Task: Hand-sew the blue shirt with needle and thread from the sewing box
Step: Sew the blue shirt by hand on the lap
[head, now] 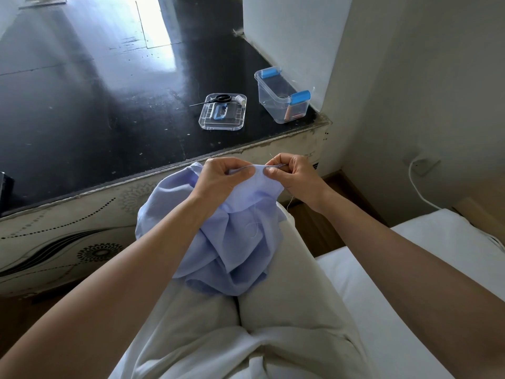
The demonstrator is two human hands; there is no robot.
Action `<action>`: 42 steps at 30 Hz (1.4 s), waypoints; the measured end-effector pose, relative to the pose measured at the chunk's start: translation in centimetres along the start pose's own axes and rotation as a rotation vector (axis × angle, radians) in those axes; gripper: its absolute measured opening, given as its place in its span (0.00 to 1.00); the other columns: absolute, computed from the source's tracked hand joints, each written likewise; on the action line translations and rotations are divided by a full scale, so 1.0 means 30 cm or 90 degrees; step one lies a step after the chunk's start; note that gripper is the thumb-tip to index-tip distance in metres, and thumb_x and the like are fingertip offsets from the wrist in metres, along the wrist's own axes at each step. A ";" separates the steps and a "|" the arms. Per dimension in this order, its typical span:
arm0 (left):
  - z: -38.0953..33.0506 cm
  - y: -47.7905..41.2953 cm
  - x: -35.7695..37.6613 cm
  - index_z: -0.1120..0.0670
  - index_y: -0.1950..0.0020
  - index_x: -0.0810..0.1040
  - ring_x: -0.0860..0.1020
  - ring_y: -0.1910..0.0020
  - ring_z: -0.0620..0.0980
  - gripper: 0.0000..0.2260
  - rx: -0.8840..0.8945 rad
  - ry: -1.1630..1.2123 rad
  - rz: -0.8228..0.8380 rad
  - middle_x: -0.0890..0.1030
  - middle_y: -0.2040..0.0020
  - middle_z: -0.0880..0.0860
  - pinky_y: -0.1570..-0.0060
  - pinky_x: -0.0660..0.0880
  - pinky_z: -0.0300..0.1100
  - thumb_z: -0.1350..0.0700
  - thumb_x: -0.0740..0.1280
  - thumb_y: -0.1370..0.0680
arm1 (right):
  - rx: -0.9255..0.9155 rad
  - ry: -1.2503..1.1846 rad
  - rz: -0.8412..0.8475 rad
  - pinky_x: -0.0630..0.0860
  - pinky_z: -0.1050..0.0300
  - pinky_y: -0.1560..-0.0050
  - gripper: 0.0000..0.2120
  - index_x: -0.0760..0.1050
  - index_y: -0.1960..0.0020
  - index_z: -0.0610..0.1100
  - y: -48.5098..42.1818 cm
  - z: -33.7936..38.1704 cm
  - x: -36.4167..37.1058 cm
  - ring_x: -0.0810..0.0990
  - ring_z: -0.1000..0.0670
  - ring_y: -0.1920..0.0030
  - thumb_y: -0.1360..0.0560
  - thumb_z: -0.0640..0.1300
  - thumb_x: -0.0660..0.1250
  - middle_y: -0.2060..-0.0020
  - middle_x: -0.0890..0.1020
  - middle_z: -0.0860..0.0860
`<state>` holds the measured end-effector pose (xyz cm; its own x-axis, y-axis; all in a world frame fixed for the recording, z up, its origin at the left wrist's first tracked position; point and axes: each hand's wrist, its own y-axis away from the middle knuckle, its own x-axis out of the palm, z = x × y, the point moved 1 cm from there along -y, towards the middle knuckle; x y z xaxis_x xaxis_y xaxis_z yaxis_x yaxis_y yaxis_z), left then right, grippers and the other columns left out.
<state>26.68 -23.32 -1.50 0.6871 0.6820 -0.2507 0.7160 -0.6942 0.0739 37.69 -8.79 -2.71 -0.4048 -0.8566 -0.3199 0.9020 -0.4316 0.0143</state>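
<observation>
Lying bunched on the lap over pale trousers (pixel 273 310), the blue shirt (pixel 232 242) is held up at its far edge by both hands, just past the middle of the view. A fold of the cloth is pinched by the left hand (pixel 218 179) between thumb and curled fingers. Just beside it, at three o'clock, the same taut edge is gripped by the right hand (pixel 292 173), and the needle (pixel 271 156) is pinched there between its thumb and forefinger, a thin tip showing above the knuckles. A fine thread (pixel 290 202) is seen hanging below the right wrist, and a loop of it lies on the shirt's folds.

Beyond the hands, at twelve o'clock, a dark worktop (pixel 82 91) is seen. On it the clear sewing box (pixel 281 97) with blue latches stands open, towards one o'clock, with a few small items in its bottom that cannot be told apart. Its clear lid (pixel 210 123) is laid flat near the box, at the box's nine o'clock, with a blue handle at its middle. Black scissors (pixel 216 99) and a white thread spool (pixel 240 99) rest on the lid's far edge. A white bed (pixel 410 269) is seen at four o'clock, and a white cable (pixel 418 187) hangs along the wall at three o'clock.
</observation>
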 end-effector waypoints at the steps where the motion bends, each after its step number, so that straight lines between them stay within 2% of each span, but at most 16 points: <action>1: 0.001 0.000 0.002 0.56 0.51 0.82 0.80 0.59 0.48 0.03 0.002 -0.001 -0.001 0.82 0.54 0.56 0.58 0.79 0.37 0.61 0.69 0.23 | -0.001 0.006 0.004 0.82 0.56 0.55 0.06 0.76 0.48 0.42 0.001 0.002 -0.001 0.81 0.46 0.52 0.21 0.45 0.66 0.55 0.80 0.46; 3: 0.003 -0.004 0.003 0.55 0.49 0.82 0.80 0.56 0.49 0.05 0.004 -0.005 -0.001 0.83 0.53 0.56 0.56 0.79 0.38 0.60 0.69 0.22 | -0.006 0.001 0.005 0.80 0.63 0.60 0.07 0.74 0.44 0.42 0.004 0.009 -0.004 0.81 0.52 0.56 0.20 0.44 0.64 0.57 0.79 0.48; 5: 0.005 -0.008 0.002 0.53 0.48 0.82 0.81 0.55 0.50 0.06 0.009 -0.011 -0.009 0.83 0.53 0.55 0.53 0.79 0.41 0.61 0.69 0.23 | 0.010 -0.042 -0.012 0.74 0.71 0.67 0.09 0.70 0.38 0.41 0.007 0.013 -0.012 0.79 0.61 0.65 0.18 0.41 0.59 0.61 0.76 0.50; 6: 0.006 -0.009 0.002 0.53 0.48 0.83 0.81 0.55 0.50 0.06 0.013 -0.010 -0.015 0.84 0.53 0.55 0.52 0.79 0.41 0.61 0.69 0.23 | 0.016 -0.058 -0.022 0.72 0.73 0.69 0.10 0.68 0.36 0.42 0.008 0.013 -0.018 0.77 0.62 0.68 0.17 0.40 0.56 0.63 0.74 0.51; 8: 0.006 -0.011 0.001 0.53 0.49 0.83 0.80 0.57 0.47 0.06 0.019 -0.008 -0.026 0.83 0.54 0.53 0.54 0.79 0.38 0.61 0.69 0.23 | -0.004 -0.041 -0.028 0.75 0.70 0.64 0.11 0.66 0.35 0.45 0.009 0.012 -0.026 0.77 0.58 0.64 0.17 0.39 0.55 0.62 0.75 0.51; 10: 0.003 -0.012 0.002 0.54 0.49 0.83 0.80 0.57 0.46 0.05 0.022 -0.011 -0.030 0.83 0.55 0.53 0.56 0.78 0.36 0.61 0.69 0.23 | -0.049 -0.004 -0.008 0.82 0.61 0.57 0.10 0.68 0.37 0.46 0.013 0.014 -0.027 0.79 0.50 0.61 0.17 0.39 0.57 0.62 0.78 0.52; 11: 0.003 -0.013 0.003 0.55 0.49 0.83 0.80 0.57 0.47 0.05 0.021 -0.006 -0.029 0.83 0.55 0.54 0.56 0.78 0.36 0.61 0.69 0.23 | -0.077 0.012 0.003 0.81 0.59 0.56 0.09 0.70 0.38 0.46 0.014 0.014 -0.026 0.80 0.49 0.61 0.18 0.39 0.59 0.63 0.80 0.54; 12: 0.002 -0.014 0.004 0.55 0.49 0.83 0.80 0.57 0.47 0.05 0.020 0.004 -0.026 0.83 0.55 0.54 0.56 0.78 0.36 0.61 0.70 0.23 | -0.108 0.027 0.010 0.81 0.61 0.58 0.09 0.73 0.40 0.44 0.015 0.014 -0.026 0.81 0.51 0.61 0.18 0.38 0.60 0.64 0.81 0.54; 14: -0.001 -0.012 0.006 0.56 0.49 0.83 0.80 0.58 0.46 0.05 0.023 0.015 -0.026 0.84 0.55 0.54 0.57 0.78 0.36 0.61 0.70 0.23 | -0.147 0.039 0.004 0.78 0.66 0.59 0.09 0.78 0.42 0.40 0.010 0.007 -0.027 0.82 0.55 0.62 0.20 0.38 0.63 0.63 0.83 0.49; 16: -0.002 -0.013 0.007 0.56 0.49 0.83 0.80 0.60 0.44 0.05 0.023 0.008 -0.034 0.83 0.57 0.53 0.60 0.77 0.33 0.61 0.70 0.23 | -0.156 0.041 -0.007 0.78 0.67 0.60 0.11 0.79 0.40 0.41 0.007 0.002 -0.030 0.82 0.51 0.62 0.20 0.39 0.64 0.62 0.84 0.43; 18: -0.001 -0.013 0.006 0.58 0.47 0.83 0.80 0.61 0.45 0.06 0.011 0.007 -0.038 0.83 0.57 0.52 0.62 0.76 0.31 0.59 0.70 0.22 | -0.170 0.039 -0.011 0.79 0.67 0.62 0.12 0.77 0.38 0.45 0.008 0.000 -0.031 0.82 0.49 0.62 0.21 0.40 0.65 0.59 0.85 0.43; 22: -0.002 -0.011 0.004 0.58 0.47 0.82 0.80 0.60 0.46 0.07 0.005 0.003 -0.039 0.82 0.57 0.53 0.61 0.78 0.32 0.58 0.69 0.22 | -0.195 0.036 -0.030 0.74 0.71 0.67 0.12 0.76 0.39 0.46 0.016 -0.005 -0.026 0.79 0.57 0.68 0.22 0.39 0.66 0.62 0.83 0.48; 28: -0.005 -0.009 0.008 0.59 0.48 0.82 0.80 0.58 0.48 0.07 -0.011 0.038 -0.029 0.82 0.56 0.54 0.60 0.78 0.33 0.58 0.69 0.22 | -0.183 0.071 -0.011 0.72 0.73 0.68 0.09 0.81 0.45 0.38 0.001 -0.033 -0.020 0.78 0.56 0.70 0.22 0.40 0.66 0.63 0.83 0.38; 34: -0.004 -0.006 0.005 0.60 0.47 0.81 0.79 0.59 0.47 0.07 -0.012 0.040 -0.024 0.82 0.57 0.53 0.60 0.77 0.33 0.58 0.68 0.22 | -0.185 0.053 0.010 0.73 0.73 0.67 0.10 0.81 0.44 0.34 -0.003 -0.043 -0.022 0.79 0.58 0.69 0.21 0.38 0.65 0.64 0.83 0.45; 37: -0.007 -0.003 0.004 0.56 0.51 0.81 0.79 0.59 0.47 0.04 -0.009 0.026 -0.028 0.81 0.57 0.52 0.60 0.78 0.34 0.58 0.68 0.22 | -0.193 0.050 0.018 0.75 0.70 0.65 0.11 0.81 0.44 0.35 -0.008 -0.052 -0.020 0.80 0.54 0.67 0.21 0.39 0.65 0.62 0.84 0.41; 42: -0.014 0.002 0.006 0.51 0.55 0.81 0.79 0.59 0.47 0.04 0.009 0.002 -0.030 0.81 0.58 0.50 0.58 0.78 0.36 0.58 0.68 0.22 | -0.184 0.052 0.025 0.74 0.70 0.67 0.08 0.80 0.44 0.43 0.000 -0.041 -0.018 0.78 0.55 0.69 0.21 0.39 0.64 0.66 0.82 0.47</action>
<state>26.91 -23.15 -1.13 0.6533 0.7143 -0.2510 0.7455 -0.6648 0.0484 38.11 -7.97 -3.71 -0.3664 -0.8401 -0.3999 0.9267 -0.2910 -0.2379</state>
